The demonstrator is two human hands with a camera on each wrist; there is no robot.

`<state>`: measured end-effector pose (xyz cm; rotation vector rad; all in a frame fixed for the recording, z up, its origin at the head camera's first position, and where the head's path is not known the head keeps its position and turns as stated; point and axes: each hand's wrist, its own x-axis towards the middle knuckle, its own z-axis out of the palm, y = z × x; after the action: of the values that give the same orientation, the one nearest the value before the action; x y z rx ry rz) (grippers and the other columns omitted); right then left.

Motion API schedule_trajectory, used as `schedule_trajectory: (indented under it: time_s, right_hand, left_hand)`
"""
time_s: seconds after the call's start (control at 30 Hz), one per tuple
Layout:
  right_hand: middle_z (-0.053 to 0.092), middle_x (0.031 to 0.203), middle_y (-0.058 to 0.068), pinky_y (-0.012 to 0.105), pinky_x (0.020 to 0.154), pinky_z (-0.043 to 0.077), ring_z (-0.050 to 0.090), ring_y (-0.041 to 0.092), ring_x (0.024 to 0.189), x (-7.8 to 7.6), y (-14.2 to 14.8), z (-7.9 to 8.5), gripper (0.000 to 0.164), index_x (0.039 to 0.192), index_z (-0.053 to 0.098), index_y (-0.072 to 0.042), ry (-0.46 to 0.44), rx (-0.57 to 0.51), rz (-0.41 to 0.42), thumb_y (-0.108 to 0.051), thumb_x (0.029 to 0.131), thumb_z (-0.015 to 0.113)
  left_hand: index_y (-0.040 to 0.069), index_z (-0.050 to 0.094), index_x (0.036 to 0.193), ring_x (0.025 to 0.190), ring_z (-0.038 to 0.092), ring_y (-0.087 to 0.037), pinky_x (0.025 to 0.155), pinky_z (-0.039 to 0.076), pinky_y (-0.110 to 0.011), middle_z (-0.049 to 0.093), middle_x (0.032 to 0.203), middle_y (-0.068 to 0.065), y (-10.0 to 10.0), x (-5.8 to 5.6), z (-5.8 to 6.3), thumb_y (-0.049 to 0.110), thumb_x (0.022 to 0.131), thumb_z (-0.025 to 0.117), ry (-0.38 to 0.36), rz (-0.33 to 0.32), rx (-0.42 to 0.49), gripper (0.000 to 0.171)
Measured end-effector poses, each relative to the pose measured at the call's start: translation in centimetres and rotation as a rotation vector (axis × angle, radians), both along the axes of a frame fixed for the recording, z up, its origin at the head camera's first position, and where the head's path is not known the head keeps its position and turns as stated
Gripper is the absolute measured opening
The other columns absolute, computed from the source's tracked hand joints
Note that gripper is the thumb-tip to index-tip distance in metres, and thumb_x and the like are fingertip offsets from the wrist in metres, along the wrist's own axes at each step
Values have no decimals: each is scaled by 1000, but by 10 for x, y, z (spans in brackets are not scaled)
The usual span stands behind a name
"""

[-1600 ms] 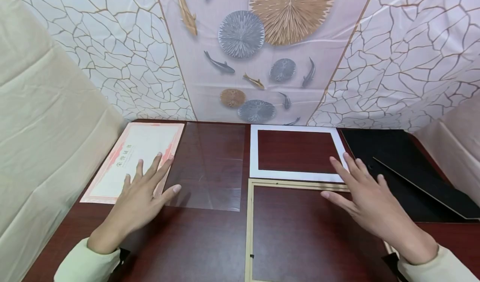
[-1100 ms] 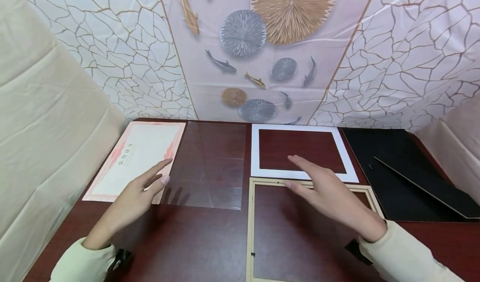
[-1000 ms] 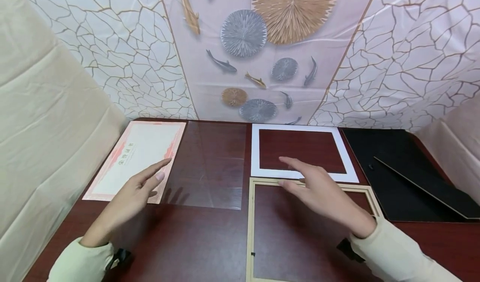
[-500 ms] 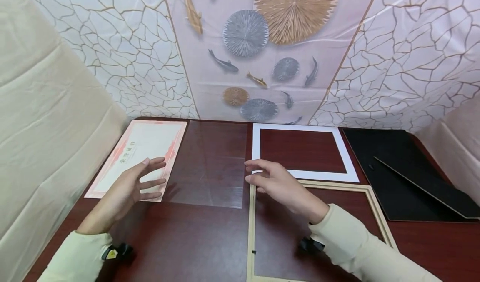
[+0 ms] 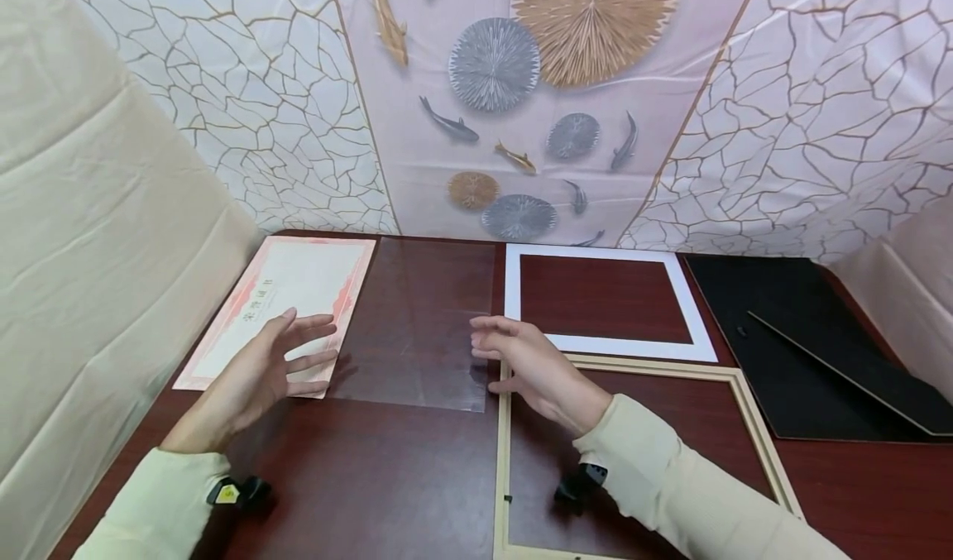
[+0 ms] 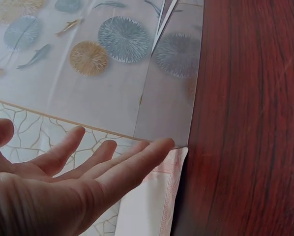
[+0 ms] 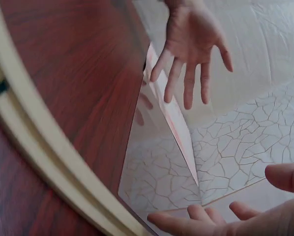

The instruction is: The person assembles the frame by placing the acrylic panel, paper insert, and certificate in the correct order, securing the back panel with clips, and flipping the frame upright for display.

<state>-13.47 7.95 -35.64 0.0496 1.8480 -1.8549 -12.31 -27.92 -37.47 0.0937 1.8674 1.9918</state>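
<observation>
My left hand [image 5: 256, 378] is over the lower right part of a pink-bordered certificate [image 5: 316, 275], fingers spread and pointing right, holding nothing. Right of the certificate lies a clear plastic sheet [image 5: 424, 320], flat and see-through. My right hand [image 5: 536, 374] hovers at the sheet's right edge, fingers loosely bent toward the left and nothing between them. Beneath that hand runs the left bar of a pale wooden picture frame [image 5: 502, 469]. In the right wrist view both hands appear, the left hand [image 7: 193, 44] with its palm showing and fingers apart.
Behind the wooden frame lies a white mat border [image 5: 618, 347]. To its right is a black backing board [image 5: 752, 287] with a stand flap [image 5: 849, 374] raised at an angle. A patterned cloth [image 5: 566, 163] hangs at the table's back edge.
My right hand has swept left from the white mat's right side to the clear sheet's right edge. My left hand has turned from palm-down to sideways, fingers spread. The flat pieces stay put.
</observation>
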Motion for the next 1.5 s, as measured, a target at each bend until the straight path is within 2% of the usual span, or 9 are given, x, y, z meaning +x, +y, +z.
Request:
schedule_trajectory:
  time_s: [0.2, 0.4, 0.53, 0.63, 0.7, 0.83, 0.93, 1.17, 1.5]
  right_hand:
    - [44, 158, 21, 72, 112, 37, 40, 40, 149, 2, -6, -6, 48, 151, 49, -3, -50, -50, -60, -11, 103, 49]
    - [38, 164, 19, 76, 112, 37, 30, 42, 155, 3, -11, -8, 50, 152, 47, -2, -48, -71, -127, -9, 102, 49]
    - [33, 167, 20, 78, 112, 34, 21, 43, 157, 2, -11, -8, 56, 156, 42, -3, -65, -86, -165, -7, 100, 50]
    - [33, 166, 21, 78, 113, 33, 18, 44, 158, 1, -10, -8, 59, 158, 39, -3, -73, -91, -176, -7, 100, 50]
    - [34, 165, 22, 78, 112, 34, 18, 44, 158, 1, -10, -9, 59, 158, 38, -3, -76, -90, -179, -6, 100, 50]
    - [35, 164, 23, 78, 111, 36, 21, 44, 158, 1, -10, -9, 58, 157, 39, -2, -76, -88, -193, -6, 100, 50]
    - [35, 165, 23, 78, 110, 37, 23, 43, 157, 1, -10, -10, 58, 156, 39, -1, -75, -89, -204, -5, 99, 49]
    - [31, 167, 23, 76, 106, 43, 25, 42, 157, 1, -7, -13, 57, 156, 40, 0, -55, -103, -236, -4, 100, 48]
    - [34, 163, 24, 74, 106, 45, 29, 42, 154, 1, -3, -16, 52, 152, 42, 4, -49, -133, -268, -2, 100, 47]
  left_hand:
    - [21, 51, 147, 129, 63, -17, 99, 58, -40, 52, 147, 7, -2, -1, -3, 55, 112, 27, -22, -3, -4, 55]
    - [7, 32, 161, 136, 57, -24, 102, 57, -38, 24, 169, -21, -2, -2, -3, 58, 111, 25, -46, -16, -27, 72]
    - [0, 22, 164, 137, 57, -24, 104, 57, -38, 16, 171, -27, 0, -3, -3, 58, 111, 26, -62, -13, -19, 79]
    - [-1, 22, 163, 133, 61, -21, 104, 57, -38, 21, 169, -26, 0, -4, -5, 58, 111, 27, -74, -15, -5, 79]
    - [-1, 24, 163, 131, 63, -19, 103, 57, -38, 29, 166, -22, -1, -5, -5, 57, 111, 28, -82, -20, 8, 77]
    - [2, 32, 159, 129, 65, -19, 103, 57, -38, 48, 155, -8, -5, -6, -6, 54, 112, 29, -91, -36, 55, 70]
    - [6, 39, 154, 129, 66, -20, 103, 58, -39, 55, 147, -1, -7, -6, -6, 52, 113, 29, -94, -47, 99, 63]
    - [11, 48, 146, 128, 67, -19, 102, 58, -39, 60, 143, 1, -9, -7, -7, 49, 113, 28, -91, -69, 138, 54]
    - [14, 57, 139, 126, 68, -21, 102, 58, -40, 64, 140, -1, -13, -8, -10, 46, 114, 26, -99, -85, 200, 50]
